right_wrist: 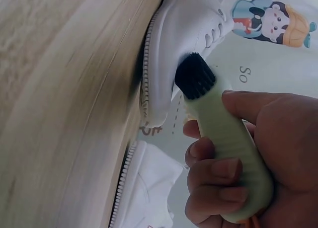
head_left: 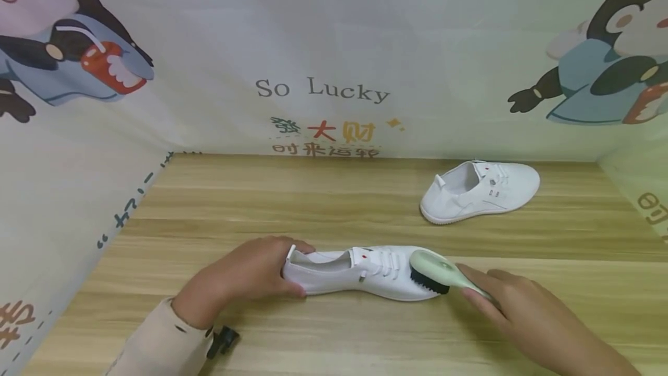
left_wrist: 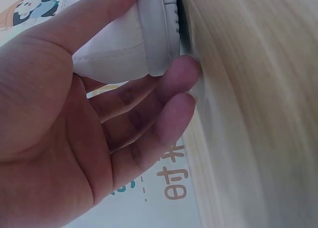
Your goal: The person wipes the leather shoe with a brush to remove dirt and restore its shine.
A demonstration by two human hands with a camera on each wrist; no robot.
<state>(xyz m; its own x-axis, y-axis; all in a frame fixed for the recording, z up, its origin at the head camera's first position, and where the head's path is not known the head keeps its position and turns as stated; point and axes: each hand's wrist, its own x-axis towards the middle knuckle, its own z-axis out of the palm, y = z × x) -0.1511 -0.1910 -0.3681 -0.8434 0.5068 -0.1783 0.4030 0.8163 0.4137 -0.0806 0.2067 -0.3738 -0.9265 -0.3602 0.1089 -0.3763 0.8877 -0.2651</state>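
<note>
A white lace-up shoe [head_left: 334, 274] stands sole down on the wooden surface, its toe to the right. Around its heel, the left hand [head_left: 250, 271] has the thumb on the near side and fingers on the far side; the left wrist view shows the heel [left_wrist: 119, 49] between them. The right hand [head_left: 527, 312] grips a pale green shoe brush [head_left: 438, 268] by its handle. Its black bristles [right_wrist: 195, 76] touch the shoe's toe area. In the right wrist view, the fingers [right_wrist: 218, 171] curl around the ribbed green handle.
A second white shoe [head_left: 482, 190] rests farther back on the right, toe to the right. A printed cloth backdrop [head_left: 323, 33] with cartoon figures and lettering rises behind and at both sides of the wooden surface [head_left: 261, 196]. A small black object [head_left: 223, 341] sits by the left sleeve.
</note>
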